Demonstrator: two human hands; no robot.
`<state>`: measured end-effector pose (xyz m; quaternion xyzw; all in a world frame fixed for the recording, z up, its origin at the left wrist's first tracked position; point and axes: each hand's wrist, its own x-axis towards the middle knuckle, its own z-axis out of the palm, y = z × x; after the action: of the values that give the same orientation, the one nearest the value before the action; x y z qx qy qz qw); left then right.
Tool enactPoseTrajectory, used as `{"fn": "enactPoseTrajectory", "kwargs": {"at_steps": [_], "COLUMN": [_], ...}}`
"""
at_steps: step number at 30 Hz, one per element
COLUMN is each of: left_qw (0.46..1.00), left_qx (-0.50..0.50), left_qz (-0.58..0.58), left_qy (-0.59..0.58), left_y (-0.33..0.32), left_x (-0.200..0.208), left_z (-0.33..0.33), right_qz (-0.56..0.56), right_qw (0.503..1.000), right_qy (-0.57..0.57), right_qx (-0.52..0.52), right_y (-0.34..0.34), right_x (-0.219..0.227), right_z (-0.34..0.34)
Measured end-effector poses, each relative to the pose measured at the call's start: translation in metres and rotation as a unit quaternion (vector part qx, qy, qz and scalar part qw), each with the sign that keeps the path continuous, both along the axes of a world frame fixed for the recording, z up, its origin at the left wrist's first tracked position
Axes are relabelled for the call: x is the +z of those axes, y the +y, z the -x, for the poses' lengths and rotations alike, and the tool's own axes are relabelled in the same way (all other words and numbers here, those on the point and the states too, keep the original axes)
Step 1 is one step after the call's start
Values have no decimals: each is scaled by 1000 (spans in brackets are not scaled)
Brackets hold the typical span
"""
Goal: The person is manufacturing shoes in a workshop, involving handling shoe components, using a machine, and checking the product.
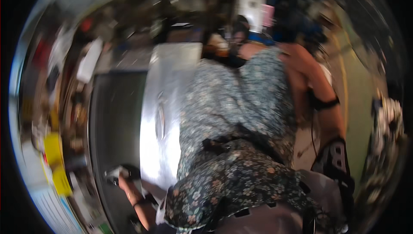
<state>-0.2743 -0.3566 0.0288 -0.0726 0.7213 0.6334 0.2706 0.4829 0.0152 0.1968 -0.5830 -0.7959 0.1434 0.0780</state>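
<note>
Motion blur smears the whole view. My left hand (pixel 123 183), with a dark band at the wrist, reaches up from the lower left over the dark grey surface (pixel 116 118). A small black and pale object (pixel 115 174) shows at its fingers. The blur hides its kind and whether the fingers grip it. My right hand is out of view. Close in front, a person in floral clothing (pixel 241 100) fills the middle. At the right, that person's bare arm (pixel 320 83) has a dark band and runs down into a black sleeve (pixel 335 161).
A shiny metal panel (pixel 165 118) with an oval recess stands between the dark surface and the person. Cluttered shelves line the left, with a yellow item (pixel 58 165) and a white box (pixel 90 60). A green floor strip (pixel 361 88) with a yellow line runs along the right.
</note>
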Motion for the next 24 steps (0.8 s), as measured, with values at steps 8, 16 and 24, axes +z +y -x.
{"fn": "enactPoseTrajectory", "kwargs": {"at_steps": [8, 16, 24], "left_qw": [898, 563, 739], "left_qx": [-409, -767, -634], "left_qz": [-152, -305, -173], "left_qy": [49, -47, -148], "left_y": [132, 206, 295], "left_x": [139, 181, 146], "left_z": [-216, -328, -395], "right_qz": [-32, -299, -194], "right_qw": [934, 831, 953], "right_qy": [278, 469, 204], "right_qx": [223, 31, 112], "right_y": [-64, -74, -117], "right_x": [66, 31, 9], "right_z": [168, 191, 195]}}
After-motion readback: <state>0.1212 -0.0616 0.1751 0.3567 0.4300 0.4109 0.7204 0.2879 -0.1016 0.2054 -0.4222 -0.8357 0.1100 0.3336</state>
